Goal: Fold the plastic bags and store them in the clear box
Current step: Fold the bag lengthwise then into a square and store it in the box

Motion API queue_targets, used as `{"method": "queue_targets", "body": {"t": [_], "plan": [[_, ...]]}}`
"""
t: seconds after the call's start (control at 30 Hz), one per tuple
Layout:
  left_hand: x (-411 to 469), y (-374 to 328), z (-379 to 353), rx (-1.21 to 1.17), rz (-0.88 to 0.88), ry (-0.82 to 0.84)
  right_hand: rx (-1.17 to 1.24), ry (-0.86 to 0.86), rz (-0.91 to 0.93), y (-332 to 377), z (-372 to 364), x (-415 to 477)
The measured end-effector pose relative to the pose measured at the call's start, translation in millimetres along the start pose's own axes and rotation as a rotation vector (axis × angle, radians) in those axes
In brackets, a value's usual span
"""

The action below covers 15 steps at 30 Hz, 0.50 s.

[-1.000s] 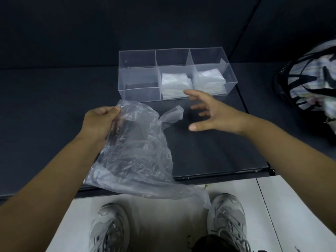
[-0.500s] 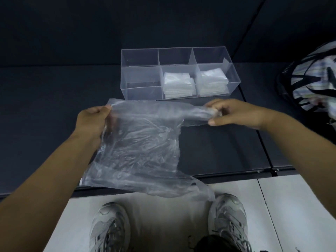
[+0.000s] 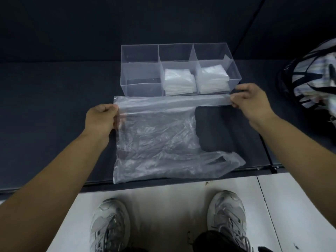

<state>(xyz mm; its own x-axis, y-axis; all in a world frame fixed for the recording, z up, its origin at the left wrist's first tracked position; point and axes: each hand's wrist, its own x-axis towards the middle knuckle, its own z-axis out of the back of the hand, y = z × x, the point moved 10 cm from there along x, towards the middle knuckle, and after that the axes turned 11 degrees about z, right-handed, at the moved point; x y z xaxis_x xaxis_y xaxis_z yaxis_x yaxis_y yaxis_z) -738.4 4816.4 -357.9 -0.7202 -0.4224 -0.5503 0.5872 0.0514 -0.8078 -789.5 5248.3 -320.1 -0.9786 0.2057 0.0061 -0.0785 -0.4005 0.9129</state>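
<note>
Left hand (image 3: 101, 118) closed, pinching the left far corner of the plastic bag (image 3: 156, 140); right hand (image 3: 249, 99) closed, pinching the end of the bag's far handle strip. The strip is taut between both hands, just in front of the clear box (image 3: 141, 73). Change: one second ago the left hand alone held the bag, crumpled and hanging over the desk's near edge, and the right hand was open and reaching. Half a second ago the right hand had taken the handle. Now the bag is spread flat on the desk (image 3: 54, 106), with its near side along the desk's near edge and its second handle lying loose toward the right. Judgement: flattening is about done and the first fold can begin; the bag is not yet stored. The box sits at the desk's far middle, with stacks of folded bags in the middle (image 3: 179, 81) and right (image 3: 212, 77) front compartments. A striped bag (image 3: 312, 73) is at the desk's right edge. Shoes (image 3: 111, 224) are on the floor below. No readable brand, label or writing anywhere.
</note>
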Motion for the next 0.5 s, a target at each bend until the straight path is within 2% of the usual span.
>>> {"method": "queue_targets", "body": {"t": [0.07,0.2,0.37,0.5], "plan": [[-2,2,-1,-0.051,0.049,0.053,-0.051,0.001,-0.011,0,4,-9],[-19,28,14,-0.12,0.204,0.192,-0.114,0.158,-0.16,-9,14,-65],[-65,70,46,-0.037,0.236,0.187,-0.164,0.277,-0.393,-35,16,-146],[-94,88,47,-0.007,0.253,0.157,-0.059,0.26,-0.426,-33,2,-156]]}}
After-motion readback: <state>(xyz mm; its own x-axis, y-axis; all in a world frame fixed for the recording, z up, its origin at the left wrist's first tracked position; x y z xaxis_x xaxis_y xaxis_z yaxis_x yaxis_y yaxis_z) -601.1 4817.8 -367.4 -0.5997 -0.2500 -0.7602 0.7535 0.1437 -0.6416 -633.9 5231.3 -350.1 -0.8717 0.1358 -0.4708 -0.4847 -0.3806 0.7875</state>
